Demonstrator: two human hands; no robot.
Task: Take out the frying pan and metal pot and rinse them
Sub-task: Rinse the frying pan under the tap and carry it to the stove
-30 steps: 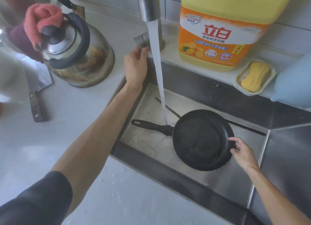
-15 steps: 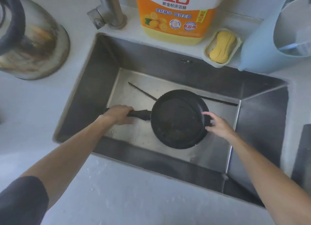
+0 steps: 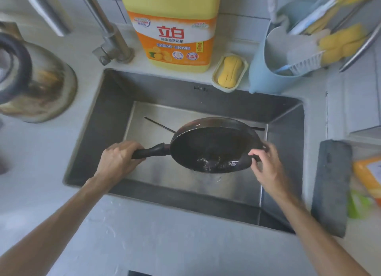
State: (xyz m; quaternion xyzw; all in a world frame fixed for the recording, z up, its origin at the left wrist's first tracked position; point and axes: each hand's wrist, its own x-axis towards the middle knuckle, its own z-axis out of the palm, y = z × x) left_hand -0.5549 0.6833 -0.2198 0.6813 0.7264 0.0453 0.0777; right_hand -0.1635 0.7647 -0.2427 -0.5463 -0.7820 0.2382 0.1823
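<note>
Frying pan (image 3: 212,148) lifted off the floor of the steel sink (image 3: 115,110), tipped toward the near rim, rinse water pooled at the low edge and spilling out below it. Left grip (image 3: 119,158) clenched round the black handle (image 3: 151,151); right grip (image 3: 268,162) pinching the pan's rim on the side opposite the handle, thumb over the lip. Best done slowly: raise the handle side a little more than the rim side, letting the water run to one point of the edge rather than sheeting over the whole lip. Keep the low edge well inside the basin, so nothing splashes onto the counter (image 3: 165,234) below both grips. Hold firm at the handle, since a wet rim probably offers poor purchase; use the right grip only to steady and steer. A slight swirl before the final tip should carry loose residue out with the water.

Behind the pan, a thin dark rod (image 3: 156,123) lying on the sink floor, likely a chopstick; worth keeping the pan clear of it when setting down. Beyond the grips, tap (image 3: 111,38), with no stream visible. Right of the tap, yellow detergent jug (image 3: 175,28), then soap dish (image 3: 229,72) and blue utensil holder (image 3: 266,69). Left of the left grip, scorched metal kettle (image 3: 35,79) standing on the counter. No metal pot identifiable here; that part judged not yet begun
</note>
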